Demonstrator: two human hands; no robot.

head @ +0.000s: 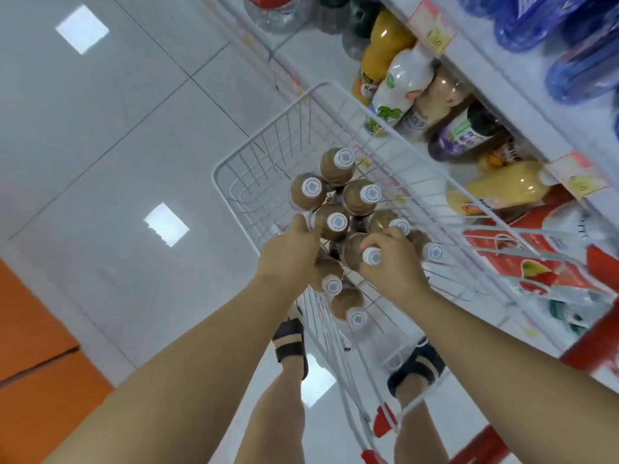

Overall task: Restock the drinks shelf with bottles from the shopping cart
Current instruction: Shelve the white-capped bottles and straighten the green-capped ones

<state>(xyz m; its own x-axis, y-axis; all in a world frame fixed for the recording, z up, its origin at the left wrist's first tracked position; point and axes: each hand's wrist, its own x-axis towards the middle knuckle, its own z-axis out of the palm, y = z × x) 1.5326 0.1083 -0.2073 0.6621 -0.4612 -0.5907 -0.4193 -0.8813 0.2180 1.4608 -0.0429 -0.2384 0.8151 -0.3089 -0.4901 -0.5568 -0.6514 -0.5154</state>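
The right hand (390,259) is closed around the neck of a brown bottle (355,251) with a white cap, fingers wrapped just under the cap, in the middle of the shopping cart (264,152). The left hand (288,252) reaches in beside it, fingers curled down among the bottles at the cart's left wall; whether it actually grips one cannot be told, since its fingertips are hidden. Around both hands stands a cluster of matching brown bottles (335,192), all upright with white caps (about ten of them, packed touching one another), filling the middle and near part of the white wire basket, while the far end toward its rounded corner holds nothing but wire. To the right of the cart runs the drinks shelf (522,105), its lower tier lined with a yellow juice bottle (382,51), a white bottle (402,85), a dark purple-labelled one (465,135) and another yellow bottle (502,192); blue bottles (576,45) sit on the tier above. Below the arms, two feet in dark sandals (291,339) stand on the pale tiled floor (117,145).
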